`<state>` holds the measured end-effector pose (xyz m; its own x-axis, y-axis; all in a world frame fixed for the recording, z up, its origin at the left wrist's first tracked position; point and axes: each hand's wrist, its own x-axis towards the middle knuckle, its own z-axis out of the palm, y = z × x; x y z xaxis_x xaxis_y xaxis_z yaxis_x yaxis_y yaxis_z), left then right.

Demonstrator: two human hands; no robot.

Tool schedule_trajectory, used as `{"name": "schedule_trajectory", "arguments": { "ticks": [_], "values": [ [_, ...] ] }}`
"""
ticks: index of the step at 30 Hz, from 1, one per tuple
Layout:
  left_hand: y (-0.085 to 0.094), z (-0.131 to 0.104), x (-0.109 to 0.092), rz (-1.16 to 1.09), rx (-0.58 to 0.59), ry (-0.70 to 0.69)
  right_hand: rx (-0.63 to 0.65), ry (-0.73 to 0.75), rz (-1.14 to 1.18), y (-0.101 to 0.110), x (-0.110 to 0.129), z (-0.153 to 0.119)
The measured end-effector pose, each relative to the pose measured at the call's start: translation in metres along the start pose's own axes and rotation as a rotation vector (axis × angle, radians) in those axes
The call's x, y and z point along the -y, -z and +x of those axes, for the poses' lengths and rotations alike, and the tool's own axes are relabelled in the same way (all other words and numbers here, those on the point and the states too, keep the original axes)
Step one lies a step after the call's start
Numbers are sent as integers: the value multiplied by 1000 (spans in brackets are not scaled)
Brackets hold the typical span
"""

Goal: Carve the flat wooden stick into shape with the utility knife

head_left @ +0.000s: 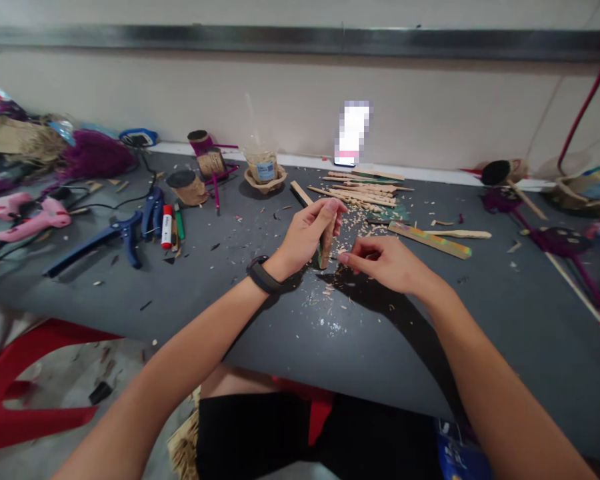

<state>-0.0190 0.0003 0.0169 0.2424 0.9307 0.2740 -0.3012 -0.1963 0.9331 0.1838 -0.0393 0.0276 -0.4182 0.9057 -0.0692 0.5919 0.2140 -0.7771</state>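
My left hand (304, 235), with a dark band on the wrist, is wrapped round a short strip of wood (326, 248). The strip stands nearly upright, its lower end close to the table and greenish on one side. Just right of it, my right hand (380, 261) is closed in a pinch. Something small and dark seems to show at its fingertips, too small to name. Pale wood shavings (333, 288) lie scattered below and around both hands. Behind them lies a pile of carved wooden sticks (365, 195).
A paint-stained wooden strip (430, 240) lies right of the pile. A lit phone (353, 133) leans on the wall. Left are a plastic cup (263, 167) in a cardboard holder, a red-and-white marker (167, 227), blue cutters (125, 230) and a pink glue gun (35, 220).
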Motion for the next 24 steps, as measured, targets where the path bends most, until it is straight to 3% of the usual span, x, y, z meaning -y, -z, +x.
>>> {"name": "schedule_trajectory", "arguments": {
  "ticks": [8,21,24],
  "values": [
    [-7,-7,-7,87,103,-49,31,-17,-25,-1,-2,1],
    [-10,-8,-8,46,139,-36,47,7,20,-3,-10,10],
    [-10,-9,-10,69,170,-57,77,-18,-92,-5,-13,14]
  ]
}}
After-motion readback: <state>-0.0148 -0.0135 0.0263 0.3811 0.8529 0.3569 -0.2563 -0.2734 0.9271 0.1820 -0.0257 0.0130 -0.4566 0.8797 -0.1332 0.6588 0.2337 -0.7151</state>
